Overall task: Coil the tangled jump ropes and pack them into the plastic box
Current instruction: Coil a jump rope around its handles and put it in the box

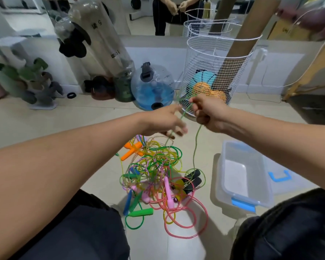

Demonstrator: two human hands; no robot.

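Pale floor tiles carry everything in the head view, with a white wall behind and a mirror above it.

At the middle of the view the right hand is closed in a fist, its fingers curled tight around a thin green rope. The left hand is just beside it; its fingers are blurred, they seem loosely bent on the same rope, but I cannot tell if they pinch it.

From the right hand the green rope hangs almost straight down, long axis near vertical, to the tangled ropes on the floor between the knees. Two black handles lie at the right edge of this pile, pointing up and to the right. Orange handles lie at the far left edge, a green handle at the near edge, nearly level. A pink loop spreads toward the person.

To the right of the pile, apart from it, stands the box, open on top, long axis going away from the person. Its lid lies just beside, on the right. Bare floor lies between pile and box.

Behind the hands stand a wire basket and a round blue bottle.
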